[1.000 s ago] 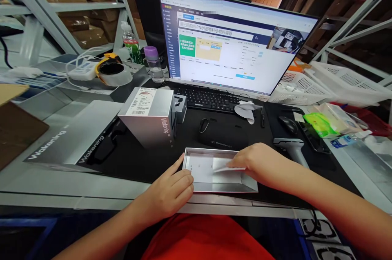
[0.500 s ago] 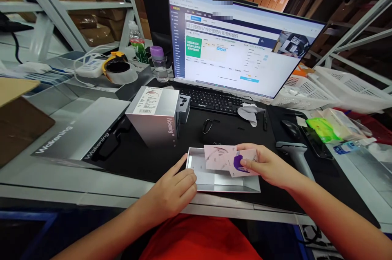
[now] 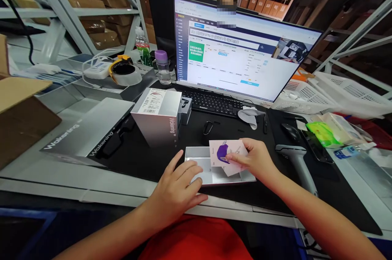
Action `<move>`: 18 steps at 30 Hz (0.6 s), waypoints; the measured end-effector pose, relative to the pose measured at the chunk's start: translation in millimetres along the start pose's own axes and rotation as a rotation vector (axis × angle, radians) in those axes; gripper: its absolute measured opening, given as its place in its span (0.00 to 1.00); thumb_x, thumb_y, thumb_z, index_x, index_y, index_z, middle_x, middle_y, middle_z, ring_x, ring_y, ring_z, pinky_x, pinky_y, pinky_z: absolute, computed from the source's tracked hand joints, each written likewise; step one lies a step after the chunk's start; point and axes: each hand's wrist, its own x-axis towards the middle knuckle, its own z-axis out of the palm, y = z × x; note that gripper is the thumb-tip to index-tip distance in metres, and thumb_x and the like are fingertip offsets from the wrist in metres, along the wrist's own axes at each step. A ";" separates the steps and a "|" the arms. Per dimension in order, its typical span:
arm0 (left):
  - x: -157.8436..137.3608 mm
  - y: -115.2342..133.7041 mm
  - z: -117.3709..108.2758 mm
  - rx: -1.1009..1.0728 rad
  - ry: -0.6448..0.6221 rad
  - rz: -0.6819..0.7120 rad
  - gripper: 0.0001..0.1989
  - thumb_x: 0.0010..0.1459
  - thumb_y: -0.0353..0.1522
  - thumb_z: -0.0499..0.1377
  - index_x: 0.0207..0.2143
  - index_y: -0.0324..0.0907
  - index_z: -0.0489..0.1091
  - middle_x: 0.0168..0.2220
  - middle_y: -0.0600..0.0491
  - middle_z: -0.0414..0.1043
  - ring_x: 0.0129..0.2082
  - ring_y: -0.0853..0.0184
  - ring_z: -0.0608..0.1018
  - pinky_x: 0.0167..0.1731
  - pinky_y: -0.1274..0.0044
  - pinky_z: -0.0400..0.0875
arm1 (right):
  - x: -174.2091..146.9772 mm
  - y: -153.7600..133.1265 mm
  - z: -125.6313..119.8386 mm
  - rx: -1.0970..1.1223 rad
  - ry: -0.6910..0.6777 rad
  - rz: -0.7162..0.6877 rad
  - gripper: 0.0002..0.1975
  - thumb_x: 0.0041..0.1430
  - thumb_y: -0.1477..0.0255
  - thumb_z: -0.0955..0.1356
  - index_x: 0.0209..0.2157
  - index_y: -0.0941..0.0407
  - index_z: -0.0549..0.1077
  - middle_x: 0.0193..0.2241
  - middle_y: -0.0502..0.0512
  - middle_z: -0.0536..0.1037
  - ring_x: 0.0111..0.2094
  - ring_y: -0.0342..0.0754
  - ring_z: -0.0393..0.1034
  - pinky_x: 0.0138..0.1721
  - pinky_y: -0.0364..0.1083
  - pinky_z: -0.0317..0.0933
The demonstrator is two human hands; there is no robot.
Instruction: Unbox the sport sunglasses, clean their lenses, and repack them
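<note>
Pinched in my right hand [image 3: 257, 160] are pale pink printed cards [image 3: 217, 158], the front one with a purple picture; another card sticks out below it. They are held above a shallow silver-white box tray [image 3: 200, 175] at the desk's front edge. My left hand [image 3: 180, 186] is over the tray's left end, fingers spread and holding nothing; whether the fingertips touch the tray I cannot tell. Behind the tray lies a small black oval item [image 3: 208, 128]. A silver box marked Wakening [image 3: 157, 119] stands to the left, beside a small grey box [image 3: 185, 109].
A monitor [image 3: 239, 59] and keyboard [image 3: 214, 102] stand at the back. On the left lie a large Wakening box [image 3: 88, 127] and a tape roll [image 3: 125, 72]. To the right are a grey cloth [image 3: 249, 117], a scanner [image 3: 298, 162], a mouse [image 3: 290, 132] and white baskets [image 3: 306, 98].
My left hand has let go of the tray's left end and opened. The cards have shifted slightly left and been rearranged, with the purple-picture card now in front. The view has shifted a little.
</note>
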 end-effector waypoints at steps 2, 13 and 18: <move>-4.2 -0.1 -0.2 -0.033 -0.062 -0.017 0.12 0.64 0.40 0.61 0.34 0.40 0.71 0.36 0.53 0.77 0.43 0.63 0.77 0.71 0.60 0.45 | -2.5 1.3 2.3 -0.272 0.113 -0.143 0.32 0.50 0.42 0.72 0.16 0.55 0.64 0.17 0.49 0.67 0.21 0.43 0.58 0.24 0.44 0.43; -5.2 -4.0 -3.2 -0.097 -0.100 0.009 0.08 0.63 0.36 0.62 0.34 0.39 0.72 0.32 0.54 0.76 0.39 0.66 0.77 0.70 0.62 0.48 | 4.0 -8.6 -9.5 -0.734 -0.016 -0.050 0.18 0.57 0.52 0.73 0.30 0.53 0.77 0.25 0.52 0.79 0.26 0.49 0.72 0.24 0.45 0.41; 1.9 -12.2 -7.9 -0.084 -0.226 0.083 0.10 0.64 0.38 0.61 0.38 0.40 0.73 0.33 0.54 0.77 0.40 0.65 0.77 0.71 0.61 0.46 | 11.2 33.2 -49.9 -0.202 0.206 0.029 0.20 0.61 0.62 0.70 0.54 0.51 0.74 0.24 0.48 0.75 0.22 0.46 0.65 0.24 0.43 0.53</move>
